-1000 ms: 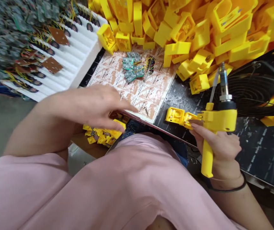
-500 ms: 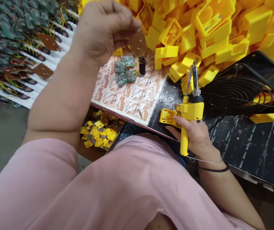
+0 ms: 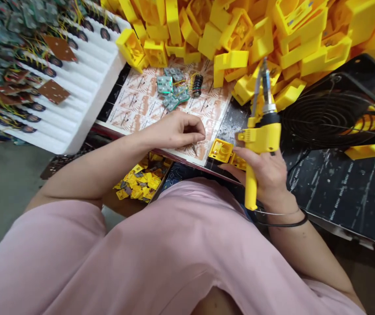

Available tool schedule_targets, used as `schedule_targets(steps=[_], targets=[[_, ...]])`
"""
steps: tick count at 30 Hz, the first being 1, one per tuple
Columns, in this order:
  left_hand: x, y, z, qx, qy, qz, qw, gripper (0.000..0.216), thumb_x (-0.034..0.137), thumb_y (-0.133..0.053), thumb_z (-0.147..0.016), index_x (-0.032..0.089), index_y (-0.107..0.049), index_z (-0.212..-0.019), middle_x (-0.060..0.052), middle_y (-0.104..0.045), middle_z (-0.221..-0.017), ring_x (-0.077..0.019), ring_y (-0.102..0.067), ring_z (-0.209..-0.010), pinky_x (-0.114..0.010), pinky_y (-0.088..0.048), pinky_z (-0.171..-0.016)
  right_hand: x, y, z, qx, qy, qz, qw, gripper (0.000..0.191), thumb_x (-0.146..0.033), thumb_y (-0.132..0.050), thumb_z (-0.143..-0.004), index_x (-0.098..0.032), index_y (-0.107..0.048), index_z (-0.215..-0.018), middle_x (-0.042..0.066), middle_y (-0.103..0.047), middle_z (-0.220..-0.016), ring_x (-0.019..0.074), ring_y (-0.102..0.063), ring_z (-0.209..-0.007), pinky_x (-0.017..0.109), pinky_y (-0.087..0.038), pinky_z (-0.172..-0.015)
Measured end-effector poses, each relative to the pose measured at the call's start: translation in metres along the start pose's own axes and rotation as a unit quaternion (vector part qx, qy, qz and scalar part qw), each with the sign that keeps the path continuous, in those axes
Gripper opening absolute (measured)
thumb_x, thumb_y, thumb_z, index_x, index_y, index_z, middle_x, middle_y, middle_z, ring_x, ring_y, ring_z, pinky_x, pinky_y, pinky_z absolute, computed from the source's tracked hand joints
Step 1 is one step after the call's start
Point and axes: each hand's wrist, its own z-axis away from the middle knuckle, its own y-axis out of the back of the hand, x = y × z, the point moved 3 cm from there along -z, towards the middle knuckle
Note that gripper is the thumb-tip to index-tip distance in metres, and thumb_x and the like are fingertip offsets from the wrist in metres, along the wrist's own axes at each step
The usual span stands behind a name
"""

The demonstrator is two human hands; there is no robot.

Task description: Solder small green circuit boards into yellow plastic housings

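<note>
My left hand (image 3: pixel 187 130) hovers low over the patterned sheet (image 3: pixel 148 116), thumb and forefinger curled together. Whatever may be between those fingertips is too small to make out. A small dark sliver (image 3: pixel 194 150) lies just below them. My right hand (image 3: pixel 269 173) grips a yellow soldering gun (image 3: pixel 261 138), its metal tip pointing up and away from me. Beside the right thumb and fingers is a small open yellow housing (image 3: pixel 221 150), with a second yellow housing (image 3: pixel 239 162) partly hidden by the hand. Several green circuit boards (image 3: pixel 173 87) and a bundle of black round parts (image 3: pixel 197 84) rest farther back.
Yellow casings (image 3: pixel 240 30) are heaped along the back. On the left, a white foam tray (image 3: pixel 85 105) carries wired parts and brown boards (image 3: pixel 54 91). A black fan (image 3: pixel 331 109) stands at right. Below the table edge, a box holds small yellow pieces (image 3: pixel 139 181).
My left hand has come down toward me from the far side, and the brown board seen at its fingers is gone from view. The right hand keeps the soldering gun, almost unmoved.
</note>
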Motion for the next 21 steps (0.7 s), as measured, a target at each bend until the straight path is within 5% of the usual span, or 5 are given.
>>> schedule_targets(steps=[5, 8, 11, 14, 21], targets=[[-0.01, -0.006, 0.009, 0.027, -0.063, -0.205, 0.976, 0.02, 0.028, -0.058, -0.093, 0.019, -0.075, -0.092, -0.007, -0.078, -0.1, -0.0217, -0.073, -0.096, -0.037, -0.057, -0.093, -0.003, 0.018, 0.006, 0.046, -0.01, 0.02, 0.999, 0.041, -0.019, -0.088, -0.092, -0.025, -0.07, -0.128, 0.001, -0.083, -0.095, 0.0167, -0.076, -0.073, 0.03, -0.06, -0.072], [-0.009, -0.011, 0.012, 0.02, -0.058, -0.315, 0.947, 0.021, 0.028, -0.056, -0.097, 0.019, -0.075, -0.097, -0.009, -0.077, -0.101, -0.0262, -0.072, -0.097, -0.042, -0.054, -0.096, -0.006, 0.02, 0.01, 0.065, -0.009, 0.026, 0.998, 0.031, -0.018, -0.086, -0.093, -0.026, -0.071, -0.119, -0.002, -0.081, -0.089, 0.0136, -0.072, -0.063, 0.027, -0.056, -0.062], [-0.013, -0.018, 0.014, 0.075, -0.039, -0.39, 0.917, 0.024, 0.029, -0.056, -0.097, 0.019, -0.074, -0.111, -0.011, -0.077, -0.1, -0.0314, -0.071, -0.104, -0.045, -0.052, -0.096, -0.006, 0.022, 0.011, 0.065, -0.007, 0.02, 0.998, 0.029, -0.015, -0.085, -0.093, -0.025, -0.071, -0.117, -0.003, -0.08, -0.086, 0.0125, -0.068, -0.059, 0.026, -0.055, -0.06], [-0.021, -0.021, 0.018, 0.128, -0.034, -0.386, 0.913, 0.031, 0.027, -0.057, -0.096, 0.02, -0.07, -0.124, -0.009, -0.079, -0.099, -0.0319, -0.07, -0.107, -0.047, -0.051, -0.1, -0.006, 0.025, 0.011, 0.06, -0.005, 0.019, 0.998, 0.029, -0.013, -0.085, -0.092, -0.024, -0.071, -0.114, -0.005, -0.075, -0.077, 0.0102, -0.06, -0.051, 0.025, -0.053, -0.058], [-0.029, -0.008, 0.035, 0.152, -0.022, -0.307, 0.939, 0.035, 0.048, -0.061, -0.095, 0.024, -0.072, -0.118, -0.009, -0.081, -0.118, -0.0311, -0.071, -0.115, -0.052, -0.052, -0.109, -0.005, 0.033, 0.021, 0.051, -0.027, 0.005, 0.998, 0.038, -0.008, -0.086, -0.09, -0.026, -0.071, -0.12, -0.008, -0.068, -0.069, 0.0092, -0.056, -0.047, 0.026, -0.05, -0.056]])
